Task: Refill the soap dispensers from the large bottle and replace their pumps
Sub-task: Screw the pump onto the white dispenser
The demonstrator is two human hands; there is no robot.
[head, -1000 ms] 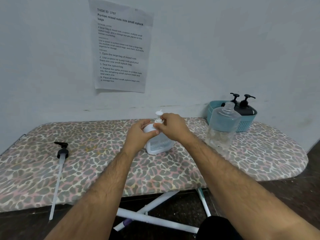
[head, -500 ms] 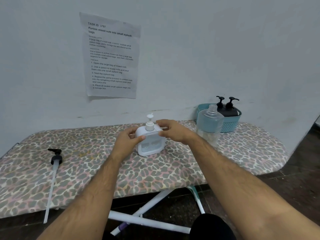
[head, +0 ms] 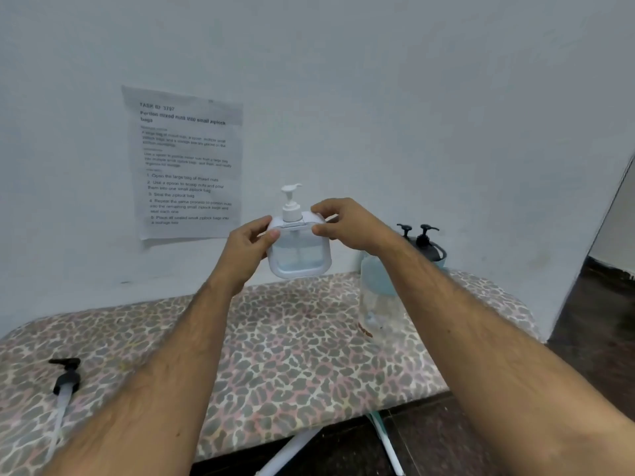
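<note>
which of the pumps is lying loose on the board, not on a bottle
The black pump with the long tube, lying flat at the board's left end. The white pump sits on the held dispenser; the other two black pumps stand upright on bottles.

Worktop [head: 275, 355]: leopard-print padded cover. Lying on it, far left: black pump [head: 65, 379] with long tube. Standing right: large clear bottle [head: 379, 304]; basket behind it, mostly hidden.

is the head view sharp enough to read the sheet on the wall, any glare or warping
Head view: soft even light, no glare; the sheet shows a readable heading but smeared small print; the white dispenser is fairly sharp; the ironing board edge bows from wide-angle distortion.
</note>
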